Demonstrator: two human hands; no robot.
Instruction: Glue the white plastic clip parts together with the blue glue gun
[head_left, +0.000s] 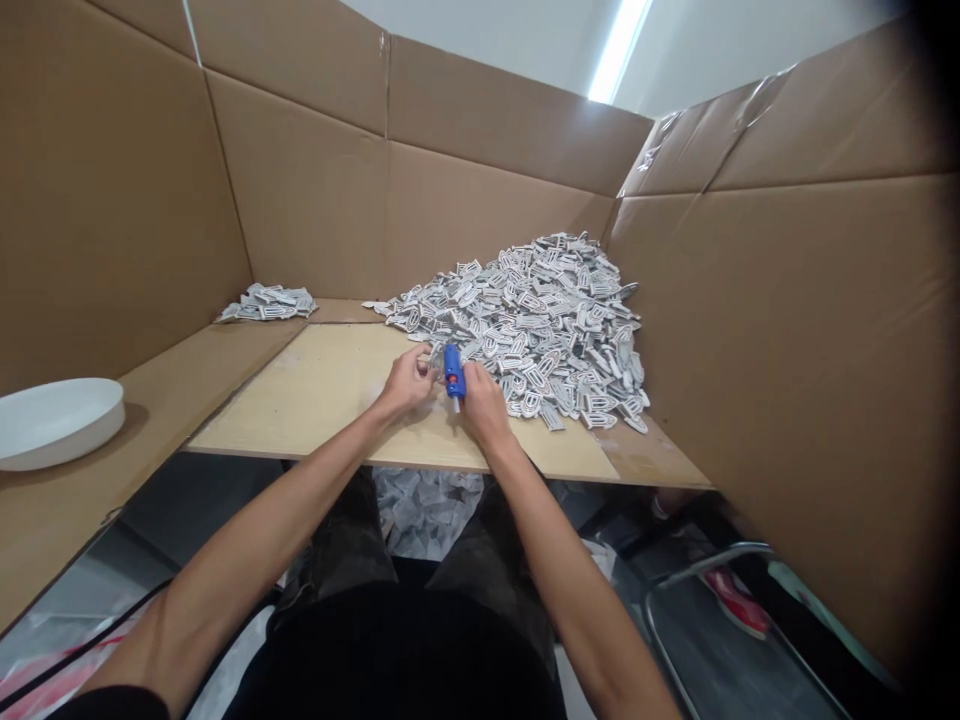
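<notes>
My right hand [486, 403] is wrapped round a blue glue gun [454, 371], with a pale stick poking out of its back end toward me. Just to the left, my left hand [409, 381] pinches something small and greyish near the gun's nozzle; its exact shape is too small to make out. Both hands are above the pale wooden board [322, 380]. Beyond and to the right of them rises a big heap of flat grey-white slotted pieces [540, 310], its near edge close to my right hand.
Cardboard walls [480, 200] enclose the table on the left, back and right. A smaller pile of similar pieces [271, 302] lies at the back left. At the left edge stands a white bowl [64, 420]. Below the board is crumpled whitish material [431, 510]; a metal-framed chair [720, 630] stands lower right.
</notes>
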